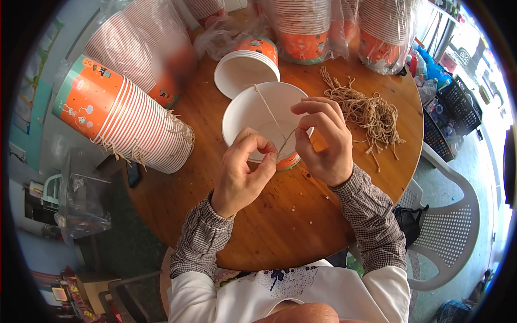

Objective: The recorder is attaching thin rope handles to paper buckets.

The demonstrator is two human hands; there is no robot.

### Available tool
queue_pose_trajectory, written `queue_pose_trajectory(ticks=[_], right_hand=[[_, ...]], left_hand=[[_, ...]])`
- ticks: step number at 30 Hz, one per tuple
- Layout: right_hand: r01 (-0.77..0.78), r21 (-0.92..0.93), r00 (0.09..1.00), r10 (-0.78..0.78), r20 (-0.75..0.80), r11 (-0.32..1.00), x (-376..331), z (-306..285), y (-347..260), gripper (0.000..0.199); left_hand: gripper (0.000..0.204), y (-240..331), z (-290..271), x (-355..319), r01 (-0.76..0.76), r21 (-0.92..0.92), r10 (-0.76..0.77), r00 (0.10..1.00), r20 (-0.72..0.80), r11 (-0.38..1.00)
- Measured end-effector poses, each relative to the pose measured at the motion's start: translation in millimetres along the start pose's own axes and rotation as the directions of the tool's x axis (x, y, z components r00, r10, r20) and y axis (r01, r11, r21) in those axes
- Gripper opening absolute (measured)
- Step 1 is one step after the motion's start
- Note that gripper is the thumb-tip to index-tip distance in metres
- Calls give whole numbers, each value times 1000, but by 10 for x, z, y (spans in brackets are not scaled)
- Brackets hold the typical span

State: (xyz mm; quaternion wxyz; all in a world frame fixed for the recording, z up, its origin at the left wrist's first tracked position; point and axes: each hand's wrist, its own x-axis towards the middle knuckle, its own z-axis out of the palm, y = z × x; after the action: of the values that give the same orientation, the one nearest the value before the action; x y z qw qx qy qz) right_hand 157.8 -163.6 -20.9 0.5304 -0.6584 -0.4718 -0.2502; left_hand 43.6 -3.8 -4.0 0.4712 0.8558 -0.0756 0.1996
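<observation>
A white-lined paper bucket with an orange printed outside stands open in front of me. A thin tan cord runs from its far rim across the opening to my hands. My left hand pinches the cord between thumb and forefinger over the near rim. Just to the right, my right hand holds the cord's curved end between thumb and fingers, its upper fingers bent above. The near rim is partly hidden behind my hands.
Loose tan cords lie heaped at the right. A tilted stack of buckets with cord ends stands left. Shorter nested buckets lie behind; plastic-wrapped stacks line the back of the round wooden table. A grey plastic chair is at right.
</observation>
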Motion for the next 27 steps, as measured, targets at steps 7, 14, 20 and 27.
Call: queue_pose_trajectory(ticks=[7,14,20,27], right_hand=[[36,113,998,-42,49,993,15,-11,-101,18],[-292,295,933,204,296,910,3,-64,-163,13],[-279,330,934,175,311,902,3,-106,-95,17],[7,130,987,-27,157,991,-2,-64,-69,18]], left_hand=[[16,115,158,13,71,-248,-103,988,-119,966],[14,87,62,-30,70,-238,-85,995,-56,969],[16,34,4,-19,129,-479,-186,980,-74,868],[18,150,-44,-7,247,-336,-258,966,15,909]])
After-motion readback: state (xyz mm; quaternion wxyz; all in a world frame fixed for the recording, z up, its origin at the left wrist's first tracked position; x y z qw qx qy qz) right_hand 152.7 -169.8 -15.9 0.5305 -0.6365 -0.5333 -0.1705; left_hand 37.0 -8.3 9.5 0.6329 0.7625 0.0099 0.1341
